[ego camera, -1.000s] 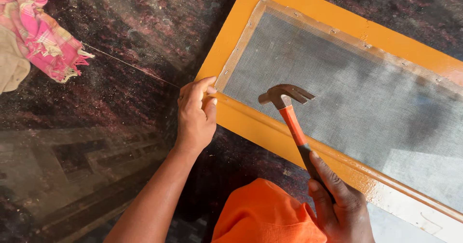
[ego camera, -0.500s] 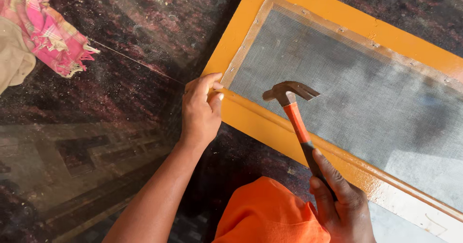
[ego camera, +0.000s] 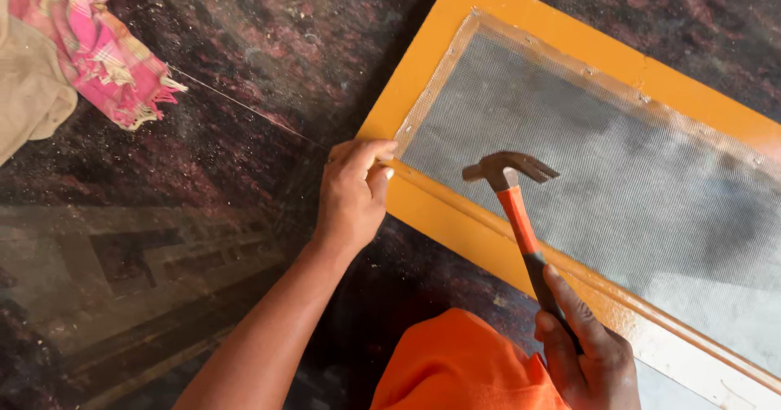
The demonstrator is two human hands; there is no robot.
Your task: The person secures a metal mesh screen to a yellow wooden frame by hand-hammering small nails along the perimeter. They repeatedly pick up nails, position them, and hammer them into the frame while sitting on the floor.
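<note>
Lying flat on the dark stone floor (ego camera: 244, 68), an orange wooden frame (ego camera: 455, 215) with grey mesh (ego camera: 634, 182) stretched across it is steadied at its corner by the left hand (ego camera: 351, 198), whose fingers are pinched on the thin strip at the frame's inner edge. A claw hammer (ego camera: 511, 184) is grasped by its handle in the clenched grip of the right hand (ego camera: 587, 351); its head is held over the mesh, just beside the left fingertips. A pink checked cloth (ego camera: 106, 48) is seen well apart, at the upper left.
</note>
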